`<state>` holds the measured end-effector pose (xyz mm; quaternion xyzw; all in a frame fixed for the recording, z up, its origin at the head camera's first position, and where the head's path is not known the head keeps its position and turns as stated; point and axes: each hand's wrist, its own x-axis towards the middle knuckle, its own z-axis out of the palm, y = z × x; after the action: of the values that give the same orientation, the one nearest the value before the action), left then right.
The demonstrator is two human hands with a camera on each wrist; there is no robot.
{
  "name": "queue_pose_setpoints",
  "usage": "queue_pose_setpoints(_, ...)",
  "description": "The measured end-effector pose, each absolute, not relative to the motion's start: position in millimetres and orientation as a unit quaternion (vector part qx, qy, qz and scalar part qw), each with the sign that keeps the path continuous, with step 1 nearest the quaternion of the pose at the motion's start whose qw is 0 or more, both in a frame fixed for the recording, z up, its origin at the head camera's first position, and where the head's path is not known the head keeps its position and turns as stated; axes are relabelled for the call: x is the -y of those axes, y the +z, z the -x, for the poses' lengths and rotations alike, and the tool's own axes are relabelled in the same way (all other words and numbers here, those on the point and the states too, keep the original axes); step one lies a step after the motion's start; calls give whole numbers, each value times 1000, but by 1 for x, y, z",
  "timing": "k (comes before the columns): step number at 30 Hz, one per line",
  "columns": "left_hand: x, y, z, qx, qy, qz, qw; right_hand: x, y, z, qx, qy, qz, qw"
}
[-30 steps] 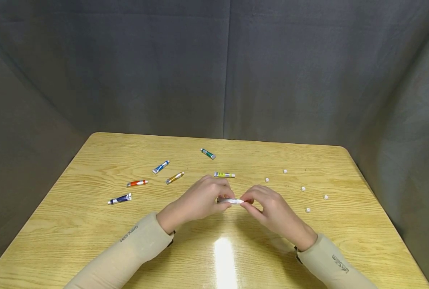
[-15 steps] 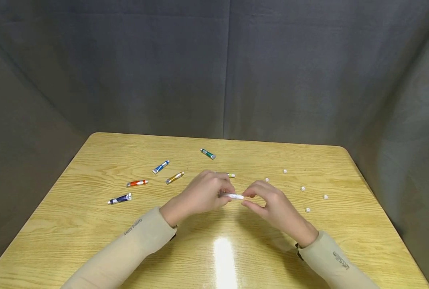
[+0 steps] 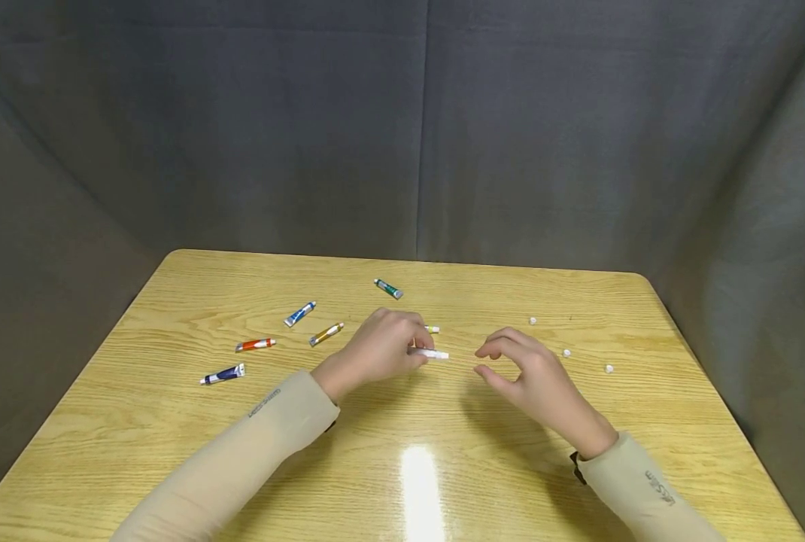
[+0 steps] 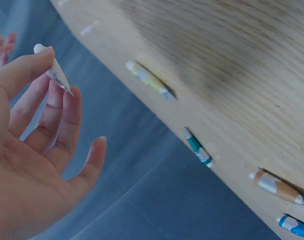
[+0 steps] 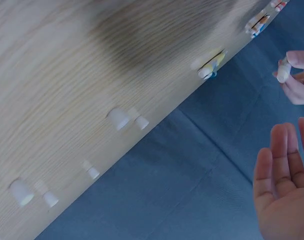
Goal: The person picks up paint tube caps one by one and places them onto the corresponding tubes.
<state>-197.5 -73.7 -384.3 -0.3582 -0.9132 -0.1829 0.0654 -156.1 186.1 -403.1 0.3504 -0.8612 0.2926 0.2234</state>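
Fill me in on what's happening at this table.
A person sits at a wooden table handling small paint tubes. The left hand pinches a white tube just above the tabletop. The right hand is apart from it, fingers loosely curled and holding nothing. Five coloured tubes lie to the left: navy, red, blue, ochre and green; a yellow one peeks out behind the left hand. Small white caps lie scattered to the right.

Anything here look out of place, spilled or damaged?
Nothing spilled or damaged. Small white caps lie loose on the table, apart from the paint tubes. The left hand holds a white tube.
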Motion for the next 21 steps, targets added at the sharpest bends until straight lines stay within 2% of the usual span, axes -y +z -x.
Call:
queue_pose_setpoints(9,71,-396,216,926,-180,330,43,-209,-403,163,890,272,-296,216)
queue_pose_setpoints(21,71,-412,232,933,-188,306,19,-235,-408,164,916,262,-252,172)
